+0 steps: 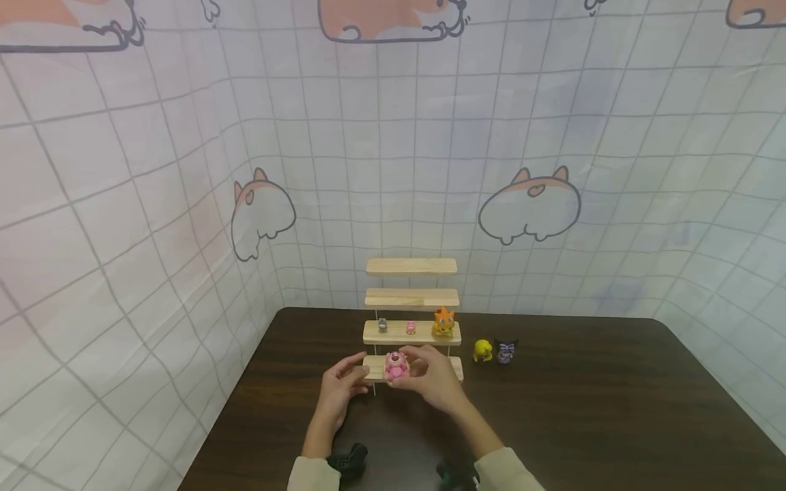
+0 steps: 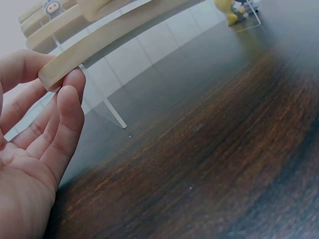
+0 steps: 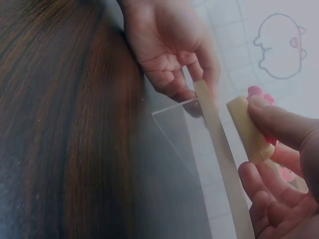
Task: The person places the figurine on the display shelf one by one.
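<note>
My right hand (image 1: 439,380) pinches a pink bear figurine (image 1: 396,366) between thumb and fingers. In the right wrist view its thick cream base (image 3: 247,132) stands just off the edge of the lowest plank (image 3: 219,144). My left hand (image 1: 336,392) grips the left end of that plank, with fingertips above and below the wood (image 2: 99,52). The plank belongs to a stepped wooden display rack (image 1: 412,297) on thin clear supports. One tier up stand a small grey figurine (image 1: 383,325), a small pink figurine (image 1: 411,328) and an orange-and-yellow figurine (image 1: 443,323).
Right of the rack, a yellow figurine (image 1: 482,350) and a purple-and-black figurine (image 1: 505,352) stand on the dark wooden table (image 1: 583,402). Behind hangs a white grid-patterned cloth (image 1: 417,164) with cartoon dogs. Black devices (image 1: 348,462) sit by the wrists.
</note>
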Motion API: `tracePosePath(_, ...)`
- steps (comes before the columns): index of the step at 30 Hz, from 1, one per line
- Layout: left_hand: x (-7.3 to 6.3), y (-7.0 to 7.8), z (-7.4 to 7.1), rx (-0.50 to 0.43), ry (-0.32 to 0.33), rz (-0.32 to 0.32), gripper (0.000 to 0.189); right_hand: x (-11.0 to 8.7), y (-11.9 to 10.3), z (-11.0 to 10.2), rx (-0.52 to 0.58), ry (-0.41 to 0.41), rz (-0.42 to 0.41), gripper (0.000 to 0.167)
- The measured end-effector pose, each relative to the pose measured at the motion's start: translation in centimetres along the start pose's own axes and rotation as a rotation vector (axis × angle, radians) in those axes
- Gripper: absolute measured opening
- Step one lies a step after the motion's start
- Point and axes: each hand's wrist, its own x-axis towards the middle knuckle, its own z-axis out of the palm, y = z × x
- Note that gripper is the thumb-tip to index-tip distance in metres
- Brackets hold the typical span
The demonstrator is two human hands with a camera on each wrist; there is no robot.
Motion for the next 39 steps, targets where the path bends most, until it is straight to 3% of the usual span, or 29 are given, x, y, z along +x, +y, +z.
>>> tracePosePath(11, 0.0, 0.1, -0.1, -0.007, -0.011, 0.001, 0.043, 1.1, -0.3, 1.4, -0.107, 0.031, -0.036, 0.055)
tracePosePath(28, -0.1, 0.2, 0.0, 0.006, -0.010, -0.004, 0.043, 1.2, -0.7, 2.1, -0.195, 0.072, 0.003, 0.057)
tracePosePath(39, -0.1, 0.1, -0.1, 0.002, -0.009, -0.004, 0.043, 1.3, -0.9, 2.8, -0.197, 0.126, 0.065, 0.055)
